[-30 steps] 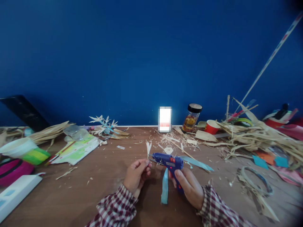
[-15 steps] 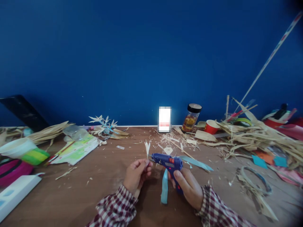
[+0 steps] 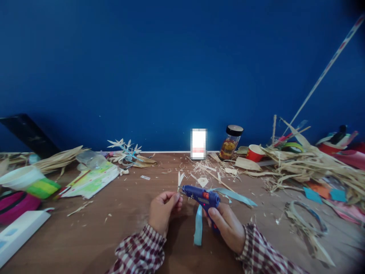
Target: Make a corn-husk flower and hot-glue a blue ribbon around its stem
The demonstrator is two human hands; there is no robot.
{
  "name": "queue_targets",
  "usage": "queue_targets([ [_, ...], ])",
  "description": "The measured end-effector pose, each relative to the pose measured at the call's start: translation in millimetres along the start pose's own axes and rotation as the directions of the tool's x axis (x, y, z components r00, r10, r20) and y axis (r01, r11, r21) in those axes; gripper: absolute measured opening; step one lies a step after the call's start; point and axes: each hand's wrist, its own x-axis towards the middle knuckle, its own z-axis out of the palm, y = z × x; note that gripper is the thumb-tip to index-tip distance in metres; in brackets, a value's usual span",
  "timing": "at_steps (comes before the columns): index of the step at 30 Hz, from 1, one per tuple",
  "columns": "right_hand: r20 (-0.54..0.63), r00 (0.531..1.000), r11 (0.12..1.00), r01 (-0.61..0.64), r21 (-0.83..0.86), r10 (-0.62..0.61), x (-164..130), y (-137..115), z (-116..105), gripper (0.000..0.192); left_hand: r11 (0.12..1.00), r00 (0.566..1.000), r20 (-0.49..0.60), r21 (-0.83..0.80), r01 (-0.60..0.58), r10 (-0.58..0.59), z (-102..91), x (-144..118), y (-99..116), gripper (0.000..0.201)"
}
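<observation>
Glue gun (image 3: 202,195), blue with a red spot on its side, sits low in the middle of the scene, gripped by the right hand (image 3: 225,224) whose fingers are wrapped tight around the handle; its nozzle points toward nine o'clock. Largest around it is the wooden table (image 3: 119,232), stretching wall to wall under the clutter. At three o'clock from the gun a big heap of dried husk strips (image 3: 308,163) sprawls over the tabletop. Out at nine o'clock lies a green printed sheet (image 3: 91,180), and beyond it a white bowl (image 3: 19,177). At one o'clock, near the wall, stand a jar with a black lid (image 3: 231,142) and, just beside it, a red paper cup (image 3: 254,153). The left hand (image 3: 162,211) is close at eight o'clock of the gun, thumb and fingertips pressed together, pinching the stem of a small pale husk flower (image 3: 179,178) that stands upright right at the nozzle tip. A light blue ribbon (image 3: 199,224) hangs down between the two hands, another strand trailing off toward three o'clock.
</observation>
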Motion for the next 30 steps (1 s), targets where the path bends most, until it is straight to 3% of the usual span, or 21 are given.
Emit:
queue_targets([
  [7,-0.012,1.0,0.999,0.029,-0.014,-0.029,-0.2,0.4,2.0,0.036,0.95,0.978,0.018,0.235,-0.206,0.208,-1.5,-2.6,4.8,0.017],
  [14,0.001,1.0,0.999,0.02,0.034,-0.02,2.1,3.9,0.9,0.038,0.741,0.909,0.01,0.575,-0.347,0.417,-7.0,-3.2,6.3,0.019],
  [18,0.005,1.0,0.998,0.023,0.052,-0.023,1.6,3.7,1.3,0.039,0.652,0.876,0.025,0.658,-0.377,0.481,-9.7,-2.5,4.2,0.019],
  [23,0.01,1.0,0.999,0.006,0.036,-0.007,1.1,3.7,2.5,0.038,0.69,0.889,0.022,0.622,-0.37,0.457,-8.8,-3.7,3.5,0.019],
  [30,0.018,1.0,1.0,0.004,0.026,-0.005,1.5,4.3,1.8,0.038,0.887,0.949,0.013,0.352,-0.299,0.315,-4.8,-2.3,3.5,0.018],
])
